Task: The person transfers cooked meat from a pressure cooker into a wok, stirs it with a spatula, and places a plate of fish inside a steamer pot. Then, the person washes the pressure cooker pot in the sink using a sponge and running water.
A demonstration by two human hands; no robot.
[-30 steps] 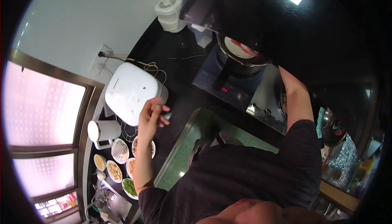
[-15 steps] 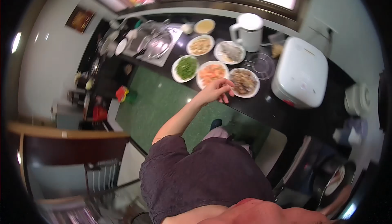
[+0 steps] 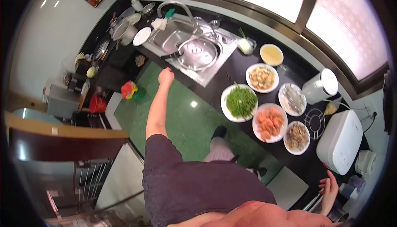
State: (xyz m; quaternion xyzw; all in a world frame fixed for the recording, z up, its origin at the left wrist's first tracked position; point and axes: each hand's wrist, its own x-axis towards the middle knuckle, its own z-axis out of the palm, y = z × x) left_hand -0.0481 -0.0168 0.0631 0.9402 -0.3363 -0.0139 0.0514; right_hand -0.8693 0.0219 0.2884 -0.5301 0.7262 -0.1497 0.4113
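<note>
My left hand [image 3: 166, 77] is stretched forward with fingers curled closed, just off the counter edge by the sink [image 3: 206, 76]. Whether it holds anything is hidden. Nearest to it is a black handle [image 3: 171, 55] beside a round shiny metal pan or lid [image 3: 198, 57] at the sink. On the lower right, my right hand [image 3: 328, 189] is open, fingers extended, near the white rice cooker [image 3: 341, 142]. Plates on the counter hold green vegetables [image 3: 240, 101], orange-pink pieces [image 3: 271, 122], brownish pieces [image 3: 297, 137], greyish food [image 3: 292, 99] and pale brown pieces [image 3: 262, 78].
A bowl of yellowish liquid [image 3: 271, 55] and a white pitcher [image 3: 320, 86] stand near the window. The faucet [image 3: 186, 14] arches over the sink. Pots [image 3: 124, 32] and a white plate [image 3: 142, 36] lie left of it. Below is a green floor [image 3: 190, 119].
My left hand has moved from beside the food plates to the sink side, and the view has turned left. The dark round pan at lower right is out of view; my right hand now shows open.
</note>
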